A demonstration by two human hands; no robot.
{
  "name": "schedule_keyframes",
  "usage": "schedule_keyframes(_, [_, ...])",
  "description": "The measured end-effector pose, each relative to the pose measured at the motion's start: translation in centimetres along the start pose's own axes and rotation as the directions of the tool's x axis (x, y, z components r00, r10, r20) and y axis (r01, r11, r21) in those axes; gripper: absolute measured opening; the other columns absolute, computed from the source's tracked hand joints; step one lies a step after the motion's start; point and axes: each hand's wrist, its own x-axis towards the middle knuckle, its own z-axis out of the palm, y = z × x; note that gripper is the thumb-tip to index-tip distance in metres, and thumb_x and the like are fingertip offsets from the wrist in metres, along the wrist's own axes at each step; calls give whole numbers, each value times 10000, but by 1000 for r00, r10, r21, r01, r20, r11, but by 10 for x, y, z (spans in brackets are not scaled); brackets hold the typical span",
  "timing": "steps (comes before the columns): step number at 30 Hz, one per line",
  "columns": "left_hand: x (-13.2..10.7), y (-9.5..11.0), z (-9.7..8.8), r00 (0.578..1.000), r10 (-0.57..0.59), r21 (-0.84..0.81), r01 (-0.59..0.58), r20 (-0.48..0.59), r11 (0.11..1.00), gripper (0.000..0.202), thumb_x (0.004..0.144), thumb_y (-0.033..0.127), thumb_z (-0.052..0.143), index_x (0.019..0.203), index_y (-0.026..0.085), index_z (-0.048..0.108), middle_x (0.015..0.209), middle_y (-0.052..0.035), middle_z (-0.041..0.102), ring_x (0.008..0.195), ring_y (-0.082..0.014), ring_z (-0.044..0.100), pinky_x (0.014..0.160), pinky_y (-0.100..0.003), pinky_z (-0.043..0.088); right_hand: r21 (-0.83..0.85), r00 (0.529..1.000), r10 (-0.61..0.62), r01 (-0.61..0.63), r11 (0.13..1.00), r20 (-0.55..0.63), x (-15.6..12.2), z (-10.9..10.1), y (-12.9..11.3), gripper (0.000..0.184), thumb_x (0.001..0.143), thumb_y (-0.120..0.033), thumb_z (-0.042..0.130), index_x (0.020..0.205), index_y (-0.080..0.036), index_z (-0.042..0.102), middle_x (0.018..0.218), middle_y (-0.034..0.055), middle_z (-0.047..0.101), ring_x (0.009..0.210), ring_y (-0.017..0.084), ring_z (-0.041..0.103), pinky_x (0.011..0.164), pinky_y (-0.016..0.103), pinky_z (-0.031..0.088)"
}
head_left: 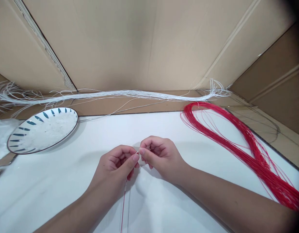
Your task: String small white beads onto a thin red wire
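Observation:
Near the middle of the white tabletop, my left hand [117,161] is closed in a pinch around a thin red wire [123,207]. The wire hangs down from under my fingers toward the front edge of the view, with a small whitish piece on it just below the hand. Close beside it, my right hand [164,155] pinches between thumb and forefinger. A short, thin white strand [137,152] shows between the two sets of fingertips. Whether it joins the red wire is hidden by my fingers.
An oval plate [23,129] with dark blue strokes holds small clear-white bits at left, beside a clear plastic bag [2,136]. A bundle of white strands [130,93] lies along the back. Looped red wires [272,181] lie at right. Cardboard walls [139,42] enclose the table [67,181].

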Motion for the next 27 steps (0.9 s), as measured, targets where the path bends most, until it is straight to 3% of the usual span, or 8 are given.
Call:
schedule_keyframes(8, [8, 0, -6, 1000, 17, 42, -16, -25, 999, 154, 845, 355, 717, 820, 213, 664, 648, 40, 613, 507, -48, 389, 465, -139, 277, -47, 997, 74, -75, 996, -14, 1, 2, -2, 177, 865, -344, 653, 831, -171, 669, 657, 6, 609, 520, 101, 486, 478, 244, 416])
schedule_keyframes(14, [6, 5, -4, 997, 20, 60, -16, -70, 998, 192, 801, 355, 735, 770, 179, 666, 616, 26, 568, 505, -58, 356, 467, -159, 251, -51, 1000, 12, -12, 999, 0, 2, 0, -1, 176, 875, -341, 652, 855, -167, 670, 676, 8, 620, 523, 101, 511, 480, 240, 430])
schedule_keyframes(18, [8, 1, -6, 998, -5, 71, 9, -65, 997, 236, 773, 397, 764, 780, 188, 656, 617, 35, 552, 511, -66, 362, 458, -160, 241, -130, 980, -159, 143, 981, -122, 11, -21, -2, 192, 883, -335, 641, 954, -162, 684, 687, 11, 636, 562, 114, 543, 532, 251, 449])
schedule_keyframes(21, [7, -1, -6, 996, -1, 108, 11, -91, 994, 243, 784, 418, 750, 775, 194, 655, 622, 38, 546, 526, -70, 367, 468, -159, 238, -265, 960, -187, 128, 956, -209, 25, -45, 0, 175, 882, -314, 625, 959, -168, 685, 715, 14, 644, 636, 133, 574, 600, 263, 463])
schedule_keyframes(24, [4, 1, -3, 995, 18, 147, -4, -95, 989, 217, 800, 403, 724, 768, 198, 659, 628, 35, 542, 563, -83, 391, 499, -164, 267, -486, 991, -127, 87, 869, -50, 36, -60, 5, 117, 862, -240, 634, 915, -168, 709, 823, 40, 681, 690, 143, 581, 635, 272, 455])
schedule_keyframes(27, [1, 2, 0, 993, 43, 155, -26, -109, 988, 202, 796, 393, 714, 760, 201, 663, 628, 33, 533, 579, -96, 399, 516, -179, 279, -675, 981, -125, 193, 712, 149, 37, -59, 9, 164, 865, -163, 629, 980, -185, 743, 959, 60, 702, 796, 164, 617, 702, 284, 466])
